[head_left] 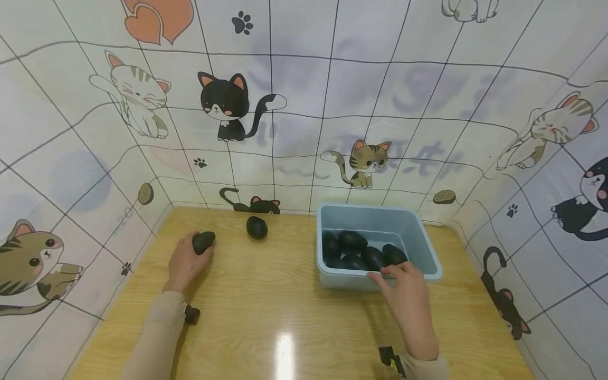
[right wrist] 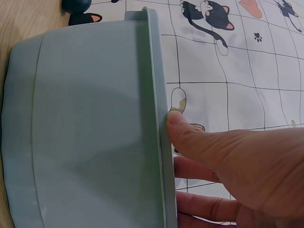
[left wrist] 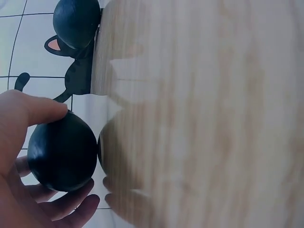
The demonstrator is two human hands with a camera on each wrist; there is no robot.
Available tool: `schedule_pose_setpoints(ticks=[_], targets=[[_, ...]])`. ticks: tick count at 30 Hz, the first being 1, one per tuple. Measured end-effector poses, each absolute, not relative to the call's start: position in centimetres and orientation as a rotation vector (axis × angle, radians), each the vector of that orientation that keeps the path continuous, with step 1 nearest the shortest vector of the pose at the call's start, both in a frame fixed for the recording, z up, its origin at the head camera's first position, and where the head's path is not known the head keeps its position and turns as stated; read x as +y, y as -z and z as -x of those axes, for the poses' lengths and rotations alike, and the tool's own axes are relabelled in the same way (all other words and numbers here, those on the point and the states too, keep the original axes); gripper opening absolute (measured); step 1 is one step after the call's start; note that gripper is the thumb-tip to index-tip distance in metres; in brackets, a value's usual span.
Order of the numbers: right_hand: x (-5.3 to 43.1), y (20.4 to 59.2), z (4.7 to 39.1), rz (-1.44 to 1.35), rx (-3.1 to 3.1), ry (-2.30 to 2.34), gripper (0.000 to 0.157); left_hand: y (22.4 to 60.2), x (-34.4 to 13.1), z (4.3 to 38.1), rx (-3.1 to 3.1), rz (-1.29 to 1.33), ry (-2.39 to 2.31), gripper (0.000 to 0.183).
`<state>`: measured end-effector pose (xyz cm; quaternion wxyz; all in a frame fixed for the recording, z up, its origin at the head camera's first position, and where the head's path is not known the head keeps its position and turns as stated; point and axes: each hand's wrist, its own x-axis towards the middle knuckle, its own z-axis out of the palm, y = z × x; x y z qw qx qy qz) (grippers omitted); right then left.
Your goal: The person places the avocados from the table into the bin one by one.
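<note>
My left hand (head_left: 185,262) holds a dark, smooth avocado (head_left: 203,242) at the table's far left. In the left wrist view the thumb lies over the top of this avocado (left wrist: 61,152), with fingers curled beneath it. A second avocado (head_left: 257,228) lies a little to the right, near the back edge. My right hand (head_left: 409,295) is at the front rim of a pale blue plastic bin (head_left: 342,279). In the right wrist view its thumb touches the rim (right wrist: 164,95) and the fingers reach behind it. Several avocados (head_left: 352,241) lie inside the bin.
The wooden table (head_left: 266,306) has a glare spot near its front. A cat-print backdrop (head_left: 304,105) rises behind the table and along both sides. Small black devices (head_left: 192,315) are strapped at both wrists.
</note>
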<state>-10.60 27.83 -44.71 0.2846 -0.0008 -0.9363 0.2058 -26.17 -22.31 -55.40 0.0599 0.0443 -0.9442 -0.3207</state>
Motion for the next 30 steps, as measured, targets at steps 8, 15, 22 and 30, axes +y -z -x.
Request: schedule_pose_setpoints(ticks=[8, 15, 22, 30], targets=[[27.8, 44.9, 10.6, 0.0, -2.5, -0.554, 0.029, 55.2, -22.4, 25.9, -2.847, -0.164, 0.96, 0.069], [27.8, 44.8, 10.6, 0.011, -2.508, -0.567, 0.031, 54.8, -22.4, 25.4, -2.832, -0.183, 0.95, 0.07], [27.6, 44.7, 10.5, 0.002, -2.499, -0.564, 0.03, 54.2, -21.9, 24.9, -2.825, -0.183, 0.956, 0.072], [27.6, 44.6, 10.5, 0.005, -2.509, -0.566, 0.03, 53.3, -21.2, 24.5, -2.771, -0.137, 0.976, 0.07]])
